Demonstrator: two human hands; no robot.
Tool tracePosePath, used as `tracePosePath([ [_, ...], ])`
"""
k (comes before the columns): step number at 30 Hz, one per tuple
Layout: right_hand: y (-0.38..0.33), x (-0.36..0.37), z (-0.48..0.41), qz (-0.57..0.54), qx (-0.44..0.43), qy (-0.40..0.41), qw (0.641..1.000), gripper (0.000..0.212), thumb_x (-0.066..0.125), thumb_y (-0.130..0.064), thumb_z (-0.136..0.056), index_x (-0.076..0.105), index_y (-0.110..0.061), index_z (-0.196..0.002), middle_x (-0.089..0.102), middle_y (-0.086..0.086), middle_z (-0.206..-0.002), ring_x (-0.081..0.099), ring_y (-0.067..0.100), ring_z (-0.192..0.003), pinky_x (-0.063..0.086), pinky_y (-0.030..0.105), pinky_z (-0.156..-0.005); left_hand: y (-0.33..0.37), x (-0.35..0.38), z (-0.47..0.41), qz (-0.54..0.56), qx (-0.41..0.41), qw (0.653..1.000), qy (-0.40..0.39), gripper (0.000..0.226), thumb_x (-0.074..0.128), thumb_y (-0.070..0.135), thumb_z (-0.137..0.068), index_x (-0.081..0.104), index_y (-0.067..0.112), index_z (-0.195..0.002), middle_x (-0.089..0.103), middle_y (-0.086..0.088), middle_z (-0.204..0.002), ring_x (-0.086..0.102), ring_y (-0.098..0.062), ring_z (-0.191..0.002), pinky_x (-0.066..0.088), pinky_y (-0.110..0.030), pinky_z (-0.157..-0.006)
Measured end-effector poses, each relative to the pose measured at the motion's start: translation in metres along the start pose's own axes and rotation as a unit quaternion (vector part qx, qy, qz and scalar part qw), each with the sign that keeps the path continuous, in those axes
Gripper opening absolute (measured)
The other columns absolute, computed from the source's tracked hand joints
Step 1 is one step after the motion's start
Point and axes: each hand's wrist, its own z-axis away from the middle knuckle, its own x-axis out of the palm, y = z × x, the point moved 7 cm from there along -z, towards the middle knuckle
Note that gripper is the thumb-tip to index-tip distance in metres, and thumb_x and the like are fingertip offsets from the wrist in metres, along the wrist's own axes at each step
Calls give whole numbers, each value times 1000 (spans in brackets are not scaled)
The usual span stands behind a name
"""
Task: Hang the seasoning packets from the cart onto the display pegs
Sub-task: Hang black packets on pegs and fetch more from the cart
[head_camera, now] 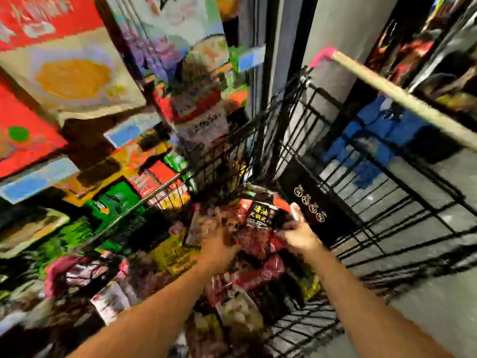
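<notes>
A black packet [259, 215] is gripped at its edge by the right hand [300, 236] inside the cart [361, 202], apparently for lifting out, while the finger state of the left hand [219, 244] cannot be told through blur.

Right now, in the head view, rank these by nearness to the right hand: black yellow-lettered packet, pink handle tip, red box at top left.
1. black packet, low centre, against the right hand.
2. pink handle tip, higher up, slightly right.
3. red box, far upper left corner.

Black wire-grid metal cart [296, 177]; flat black seasoning packet [260, 215] with yellow lettering; glossy dark red packets [260, 275]; beige bar handle [402, 99], pink-tipped.
</notes>
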Motion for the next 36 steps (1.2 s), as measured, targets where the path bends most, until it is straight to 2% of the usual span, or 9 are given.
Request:
tracePosePath([
  [4,26,44,-32,-54,64,-38,996,32,73,-3,-90,49,-22,-80,52,-1,-73,46,10,-62,37,19,-49,-33,25,-49,36,-55,998,18,82,67,54,-91,33,19,-157,48,-11,-153,49,-36,-136,42,-39,-109],
  [10,34,70,-31,-39,108,-24,993,53,68,-7,-95,46,-10,-144,56,14,-135,55,27,-125,40,26,-94,-39,46,-80,80,-98,992,8,72,74,39,-91,43,12,-151,47,-10,-152,46,-32,-137,37,-37,-113],
  [14,33,75,-18,-79,104,24,991,41,70,-22,-95,55,-15,-133,63,8,-126,59,26,-120,48,38,-105,-51,38,-59,216,-139,965,-56,17,78,14,-88,64,16,-98,69,-4,-92,63,-21,-86,49,-19,-65],
  [21,36,120,21,-291,215,-113,925,26,76,-14,-88,73,-9,-114,78,11,-94,74,29,-83,61,42,-78,-112,8,9,349,-186,899,-190,47,84,14,-83,63,4,-124,75,-19,-110,73,-34,-88,60,-37,-69],
  [24,29,127,33,-295,214,-107,925,30,71,-4,-91,64,-6,-120,75,17,-104,73,34,-92,58,51,-91,-112,-6,20,326,-173,900,-233,44,78,25,-86,60,13,-124,70,-14,-119,69,-37,-106,60,-35,-78],
  [27,22,100,40,-237,169,-64,955,42,71,-12,-92,54,-9,-131,67,12,-122,66,33,-112,52,52,-103,-87,-31,-8,338,-171,913,-151,49,70,61,-84,71,21,-112,74,-4,-110,70,-22,-99,56,-33,-83],
  [30,24,58,49,-214,141,-19,966,21,63,-6,-97,61,-13,-117,72,10,-109,70,32,-101,57,47,-94,-45,-46,-58,377,-159,912,-18,40,68,50,-93,69,12,-104,73,-7,-93,68,-18,-78,53,-24,-62],
  [34,33,8,62,-183,129,20,975,16,63,-5,-96,70,-18,-102,76,10,-95,73,32,-90,60,47,-86,-16,-5,-164,408,-144,901,19,113,90,77,-37,66,8,-124,75,-14,-107,74,-32,-91,61,-49,-84],
  [36,35,-13,70,-172,120,29,977,18,62,-4,-96,70,-20,-95,77,9,-91,74,29,-87,59,42,-83,17,11,-169,430,-153,889,-26,100,99,57,-43,64,2,-118,73,-18,-108,73,-33,-89,60,-57,-82],
])
